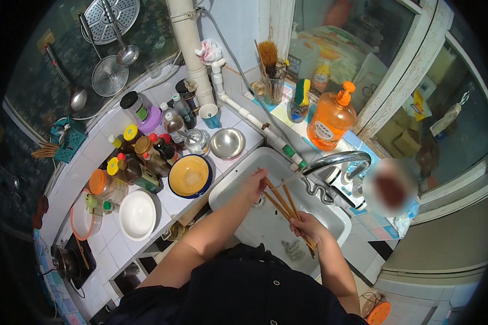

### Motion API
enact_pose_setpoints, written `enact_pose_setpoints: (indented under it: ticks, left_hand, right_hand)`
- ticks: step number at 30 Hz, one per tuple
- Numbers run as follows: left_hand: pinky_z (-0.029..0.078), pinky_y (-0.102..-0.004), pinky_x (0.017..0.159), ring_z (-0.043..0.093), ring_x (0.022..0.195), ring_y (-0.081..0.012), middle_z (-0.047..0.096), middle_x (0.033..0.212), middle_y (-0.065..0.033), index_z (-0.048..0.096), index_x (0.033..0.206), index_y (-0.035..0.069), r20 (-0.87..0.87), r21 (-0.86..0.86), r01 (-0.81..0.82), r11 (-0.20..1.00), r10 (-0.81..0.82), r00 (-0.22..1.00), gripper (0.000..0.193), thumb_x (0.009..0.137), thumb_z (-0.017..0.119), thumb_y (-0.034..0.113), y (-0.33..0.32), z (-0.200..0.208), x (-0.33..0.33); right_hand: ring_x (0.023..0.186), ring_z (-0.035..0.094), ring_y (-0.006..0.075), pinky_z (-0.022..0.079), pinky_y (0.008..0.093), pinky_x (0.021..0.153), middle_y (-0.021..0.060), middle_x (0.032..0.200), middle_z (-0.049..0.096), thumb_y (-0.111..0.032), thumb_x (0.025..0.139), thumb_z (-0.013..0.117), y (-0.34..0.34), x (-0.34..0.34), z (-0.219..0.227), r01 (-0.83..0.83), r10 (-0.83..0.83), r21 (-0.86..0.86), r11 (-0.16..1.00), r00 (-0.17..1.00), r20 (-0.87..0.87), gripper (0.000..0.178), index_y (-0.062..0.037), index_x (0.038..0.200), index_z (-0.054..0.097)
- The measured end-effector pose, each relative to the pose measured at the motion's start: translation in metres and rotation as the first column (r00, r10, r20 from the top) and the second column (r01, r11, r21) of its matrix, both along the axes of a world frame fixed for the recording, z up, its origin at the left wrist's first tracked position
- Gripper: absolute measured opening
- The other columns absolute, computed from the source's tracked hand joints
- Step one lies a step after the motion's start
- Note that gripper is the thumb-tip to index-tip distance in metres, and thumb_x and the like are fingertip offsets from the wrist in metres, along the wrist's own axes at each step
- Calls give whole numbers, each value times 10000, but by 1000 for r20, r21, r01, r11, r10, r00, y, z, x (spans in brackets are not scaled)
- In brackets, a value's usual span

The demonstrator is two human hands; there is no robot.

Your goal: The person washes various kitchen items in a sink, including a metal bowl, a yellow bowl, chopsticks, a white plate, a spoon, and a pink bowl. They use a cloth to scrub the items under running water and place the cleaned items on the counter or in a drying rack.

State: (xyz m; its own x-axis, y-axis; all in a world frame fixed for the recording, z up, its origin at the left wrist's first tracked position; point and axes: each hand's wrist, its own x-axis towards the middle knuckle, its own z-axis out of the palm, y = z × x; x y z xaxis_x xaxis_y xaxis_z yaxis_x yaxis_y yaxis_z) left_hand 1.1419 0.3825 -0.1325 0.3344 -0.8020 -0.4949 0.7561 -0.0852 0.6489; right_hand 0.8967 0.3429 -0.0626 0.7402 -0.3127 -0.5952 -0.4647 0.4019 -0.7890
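Note:
Several brown wooden chopsticks [278, 201] are held slantwise over the white sink [336, 216]. My right hand [307, 226] is closed round their lower part, and the ends stick out below it. At the upper ends, my left hand [256, 186] is closed with its fingers on the chopsticks. One or two of the sticks fan apart from the bundle near the top. A curved chrome faucet [339, 158] reaches over the sink just beyond the chopsticks, with a thin streak of water by its mouth. Down in the basin lies a pale, crumpled clump [294, 249].
Left of the sink, the tiled counter carries a yellow bowl [188, 177], a white bowl [137, 215], a metal bowl [228, 143] and several bottles. Behind the sink stand an orange soap pump bottle [331, 119] and a sponge [302, 92]. A white pipe [249, 116] runs along the wall.

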Motion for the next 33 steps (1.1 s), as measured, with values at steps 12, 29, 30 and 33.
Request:
enact_pose_setpoints:
  ticks: [12, 29, 30, 33]
  left_hand:
    - [451, -254, 617, 563, 669, -133, 596, 723, -45, 587, 971, 59, 796, 116, 85, 990, -144, 587, 230, 829, 581, 240, -3, 25, -21]
    - [401, -301, 856, 500, 1044, -154, 528, 1152, -45, 434, 1222, 102, 142, -153, 553, 819, -536, 832, 496, 893, 409, 473, 20, 54, -43]
    - [415, -298, 838, 516, 1016, -155, 541, 1116, -37, 455, 1191, 103, 151, -125, 552, 824, -534, 832, 454, 898, 420, 448, 16, 64, -43]
    - [452, -295, 788, 556, 925, -158, 561, 999, -20, 497, 1084, 102, 176, -137, 428, 893, -403, 898, 335, 907, 444, 382, 1, 64, -34]
  right_hand:
    - [575, 398, 60, 339, 197, 508, -16, 667, 456, -227, 911, 475, 4, 5, -30, 57, -69, 99, 993, 990, 122, 183, -48, 930, 511]
    - [659, 441, 111, 376, 235, 616, 3, 723, 480, -300, 914, 456, 2, 38, -31, -30, -68, 327, 944, 956, 284, 233, -83, 994, 487]
    - [684, 453, 116, 385, 245, 640, 6, 734, 490, -316, 909, 463, 2, 44, -29, -68, -47, 349, 935, 949, 311, 248, -87, 1002, 488]
    - [704, 468, 114, 397, 255, 668, 13, 767, 512, -357, 908, 456, -7, 62, -32, -40, -80, 325, 945, 934, 349, 307, -72, 1007, 510]
